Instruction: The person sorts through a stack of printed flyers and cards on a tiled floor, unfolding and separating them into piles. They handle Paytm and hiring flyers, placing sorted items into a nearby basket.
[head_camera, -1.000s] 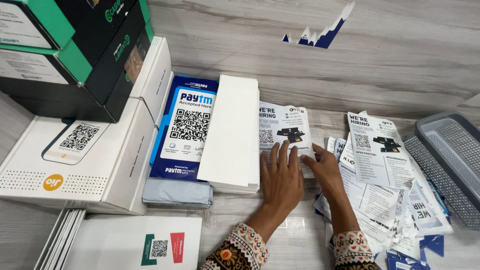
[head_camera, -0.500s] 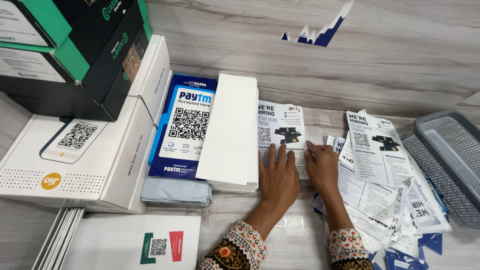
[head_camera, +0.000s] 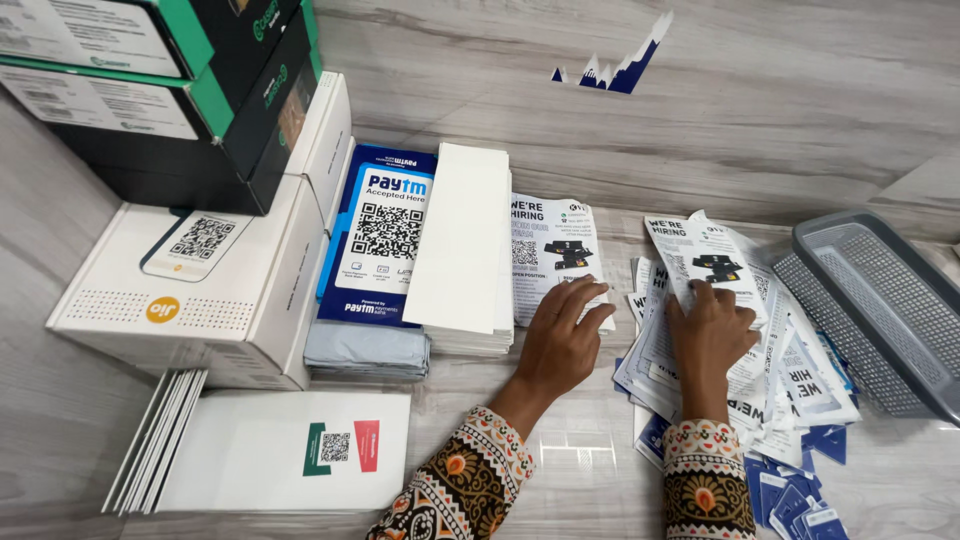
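My left hand lies flat with fingers spread on the lower edge of a neat stack of white printed flyers. My right hand rests palm down on a loose, messy heap of the same flyers, fingertips touching the top sheet. Neither hand grips anything. Both wrists show patterned sleeves.
A tall pile of blank white slips and a blue code placard lie left of the neat stack. White boxes and black-green boxes stand at left. A grey mesh basket sits at right, white envelopes in front.
My right hand has left the neat stack and moved right onto the loose heap. My left hand stays on the neat stack. The camera view shifted slightly.
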